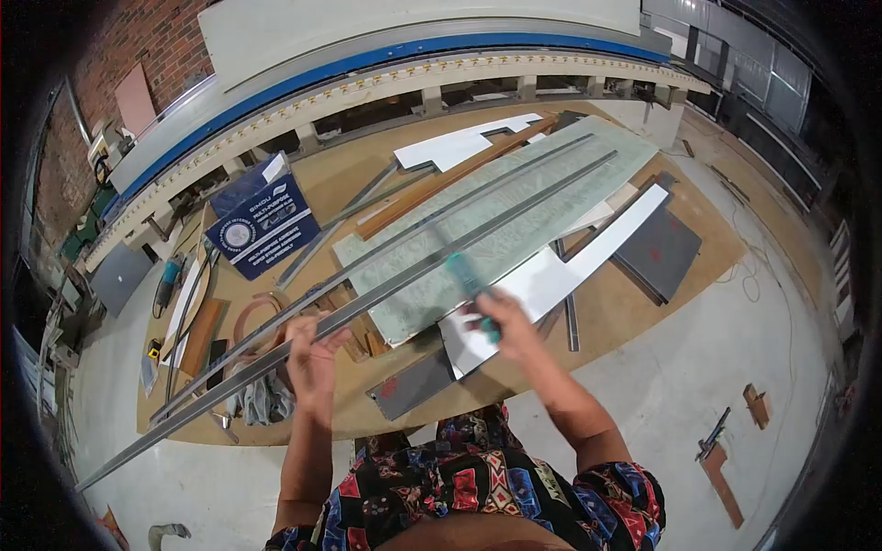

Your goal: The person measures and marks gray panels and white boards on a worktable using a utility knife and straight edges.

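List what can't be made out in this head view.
All head view:
- Teal-handled tool in right hand: tip lost to motion blur.
- Left hand on metal rail: closed grip or just pressing, its own back hides that.
- Blue box: print too small to read.

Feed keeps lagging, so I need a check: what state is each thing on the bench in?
rail: flat across the panel, near end overhanging the bench
panel: flat, under two rails
tool: lifted over the panel, blurred
left hand: closed on the rail
right hand: closed on the tool
white board: flat
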Action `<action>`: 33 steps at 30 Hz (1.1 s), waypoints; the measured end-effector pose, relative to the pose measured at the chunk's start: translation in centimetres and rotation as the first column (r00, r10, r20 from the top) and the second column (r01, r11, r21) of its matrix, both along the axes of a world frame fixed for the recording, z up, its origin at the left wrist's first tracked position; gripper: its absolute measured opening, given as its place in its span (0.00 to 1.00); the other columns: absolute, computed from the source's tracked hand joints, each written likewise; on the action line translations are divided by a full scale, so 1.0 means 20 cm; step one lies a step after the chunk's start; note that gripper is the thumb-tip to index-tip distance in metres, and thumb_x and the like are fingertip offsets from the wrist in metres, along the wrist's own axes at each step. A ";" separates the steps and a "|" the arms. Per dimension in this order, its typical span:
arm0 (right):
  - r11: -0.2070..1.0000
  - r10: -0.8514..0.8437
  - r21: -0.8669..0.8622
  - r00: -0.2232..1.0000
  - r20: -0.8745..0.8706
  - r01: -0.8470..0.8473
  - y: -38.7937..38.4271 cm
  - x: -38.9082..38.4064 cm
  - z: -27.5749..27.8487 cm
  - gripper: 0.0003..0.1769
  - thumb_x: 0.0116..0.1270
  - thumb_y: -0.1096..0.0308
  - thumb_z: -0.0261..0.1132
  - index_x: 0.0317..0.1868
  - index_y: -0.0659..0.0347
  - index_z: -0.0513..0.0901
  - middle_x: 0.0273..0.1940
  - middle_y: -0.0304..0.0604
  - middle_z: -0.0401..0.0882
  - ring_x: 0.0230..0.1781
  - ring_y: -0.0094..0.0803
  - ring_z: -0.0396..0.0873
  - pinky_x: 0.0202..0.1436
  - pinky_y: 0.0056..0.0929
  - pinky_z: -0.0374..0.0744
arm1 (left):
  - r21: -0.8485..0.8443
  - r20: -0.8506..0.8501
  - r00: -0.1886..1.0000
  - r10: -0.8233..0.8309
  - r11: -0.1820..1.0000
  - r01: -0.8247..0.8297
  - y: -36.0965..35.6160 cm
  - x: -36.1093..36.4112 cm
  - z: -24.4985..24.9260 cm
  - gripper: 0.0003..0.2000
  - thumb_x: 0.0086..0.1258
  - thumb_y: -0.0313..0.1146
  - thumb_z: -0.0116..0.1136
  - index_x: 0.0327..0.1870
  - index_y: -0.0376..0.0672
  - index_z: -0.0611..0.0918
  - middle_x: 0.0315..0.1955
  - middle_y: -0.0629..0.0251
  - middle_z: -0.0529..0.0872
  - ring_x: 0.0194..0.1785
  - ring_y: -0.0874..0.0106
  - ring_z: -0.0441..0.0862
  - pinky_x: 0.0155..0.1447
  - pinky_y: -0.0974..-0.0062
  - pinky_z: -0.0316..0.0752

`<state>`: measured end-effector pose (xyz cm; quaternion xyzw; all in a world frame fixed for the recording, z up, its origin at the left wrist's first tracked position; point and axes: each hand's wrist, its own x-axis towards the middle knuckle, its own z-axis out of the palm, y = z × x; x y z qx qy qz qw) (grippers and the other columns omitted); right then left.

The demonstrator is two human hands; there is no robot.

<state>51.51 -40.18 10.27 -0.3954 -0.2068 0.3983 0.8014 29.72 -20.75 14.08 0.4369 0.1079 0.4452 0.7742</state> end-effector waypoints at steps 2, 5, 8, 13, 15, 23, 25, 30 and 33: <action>0.990 0.138 0.041 0.986 -0.090 -0.135 0.07 -0.19 0.04 0.21 0.61 0.63 0.62 0.50 0.69 0.71 0.39 0.42 0.75 0.41 0.29 0.76 0.40 0.26 0.78 | 0.005 -0.008 1.000 -0.002 1.000 0.002 -0.05 0.06 -0.01 0.05 0.66 0.29 0.46 0.40 0.40 0.70 0.39 0.59 0.78 0.39 0.66 0.80 0.45 0.65 0.79; 0.945 0.326 0.011 0.940 -0.096 -0.326 0.18 -0.32 -0.03 0.22 0.63 0.65 0.59 0.56 0.63 0.69 0.50 0.42 0.73 0.53 0.31 0.72 0.50 0.32 0.76 | -0.006 0.015 0.999 -0.035 0.999 0.035 -0.09 0.12 -0.05 0.07 0.67 0.28 0.45 0.43 0.40 0.69 0.41 0.58 0.77 0.39 0.66 0.80 0.44 0.65 0.79; 0.915 0.404 0.043 0.909 -0.101 -0.402 0.27 -0.40 -0.02 0.22 0.64 0.64 0.59 0.57 0.60 0.69 0.50 0.39 0.73 0.51 0.28 0.72 0.52 0.32 0.73 | 0.074 -0.030 0.998 0.050 0.996 -0.047 -0.08 0.15 -0.13 0.12 0.67 0.29 0.46 0.50 0.40 0.68 0.45 0.61 0.75 0.46 0.72 0.75 0.48 0.71 0.73; 0.916 0.399 0.113 0.904 -0.154 -0.385 0.37 -0.46 0.02 0.22 0.65 0.63 0.58 0.57 0.62 0.68 0.51 0.41 0.74 0.51 0.29 0.73 0.52 0.34 0.73 | 0.042 -0.130 0.989 0.065 0.997 -0.060 -0.18 0.15 -0.06 0.18 0.68 0.34 0.47 0.57 0.40 0.64 0.50 0.63 0.71 0.49 0.76 0.71 0.50 0.75 0.69; 0.903 0.420 0.165 0.896 -0.145 -0.397 0.36 -0.47 0.04 0.22 0.65 0.64 0.57 0.57 0.63 0.68 0.51 0.43 0.73 0.50 0.30 0.74 0.51 0.34 0.74 | 0.110 -0.159 0.985 0.066 0.993 -0.049 -0.17 0.15 -0.06 0.20 0.68 0.36 0.48 0.58 0.40 0.63 0.50 0.64 0.71 0.47 0.76 0.72 0.47 0.77 0.70; 0.947 0.301 0.185 0.928 -0.219 -0.263 0.38 -0.54 0.15 0.15 0.64 0.67 0.59 0.49 0.65 0.73 0.40 0.38 0.76 0.39 0.21 0.75 0.40 0.21 0.77 | 0.064 -0.349 0.936 -0.039 0.996 0.065 -0.18 0.11 -0.07 0.23 0.68 0.39 0.48 0.61 0.41 0.59 0.47 0.62 0.71 0.42 0.77 0.73 0.41 0.80 0.72; 0.970 0.220 0.154 0.949 -0.225 -0.188 0.39 -0.54 0.13 0.15 0.64 0.68 0.59 0.48 0.65 0.73 0.40 0.38 0.76 0.38 0.22 0.75 0.37 0.21 0.77 | 0.122 -0.357 0.931 -0.077 0.984 0.128 -0.16 0.12 -0.10 0.28 0.66 0.41 0.52 0.63 0.40 0.57 0.48 0.61 0.71 0.48 0.74 0.72 0.47 0.77 0.71; 0.992 0.039 0.128 0.973 -0.229 -0.010 0.42 -0.50 0.17 0.13 0.63 0.68 0.60 0.45 0.66 0.74 0.34 0.37 0.74 0.33 0.23 0.75 0.34 0.20 0.78 | 0.337 -0.421 0.874 -0.241 0.853 0.398 -0.05 0.05 -0.24 0.39 0.57 0.38 0.62 0.66 0.39 0.53 0.57 0.60 0.66 0.60 0.69 0.65 0.58 0.73 0.64; 0.991 0.020 0.132 0.974 -0.224 0.010 0.39 -0.43 0.22 0.11 0.63 0.69 0.61 0.43 0.66 0.74 0.32 0.37 0.72 0.30 0.24 0.74 0.33 0.21 0.80 | 0.150 -0.477 0.783 -0.399 0.841 0.520 0.02 -0.26 -0.28 0.38 0.56 0.40 0.61 0.66 0.39 0.55 0.59 0.55 0.66 0.62 0.62 0.64 0.61 0.65 0.63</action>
